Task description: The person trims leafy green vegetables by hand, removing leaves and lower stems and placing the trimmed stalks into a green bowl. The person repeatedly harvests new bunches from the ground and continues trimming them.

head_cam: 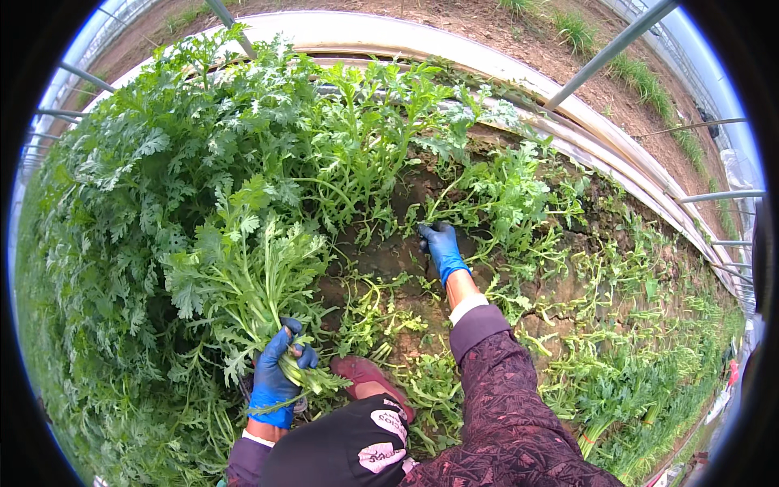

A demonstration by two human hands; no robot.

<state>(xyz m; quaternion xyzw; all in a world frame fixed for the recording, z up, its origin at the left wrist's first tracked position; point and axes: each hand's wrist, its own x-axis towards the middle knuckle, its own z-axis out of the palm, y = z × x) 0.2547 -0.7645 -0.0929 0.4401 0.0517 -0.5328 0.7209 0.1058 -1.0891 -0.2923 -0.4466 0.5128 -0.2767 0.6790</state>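
Note:
My left hand [277, 371], in a blue glove, is closed around the stems of a bunch of leafy crown daisy greens [258, 280]. The leaves of the bunch spread upward, and the stem ends stick out below my fingers. My right hand [441, 248], gloved in blue with darkened fingertips, reaches low over the dark soil [377, 255]. Just beyond its fingers, a plant stem [435, 210] leans toward a leafy clump [511, 189]. Whether the right fingers pinch a stem or a small tool is hidden.
Dense standing greens [140, 176] fill the left side. Cut stubble and loose leaves [608, 292] cover the ground at right, with tied bundles [599, 420] lower down. White plastic sheeting [389, 33] and metal greenhouse poles [608, 55] edge the bed. A red shoe [365, 371] stands between my hands.

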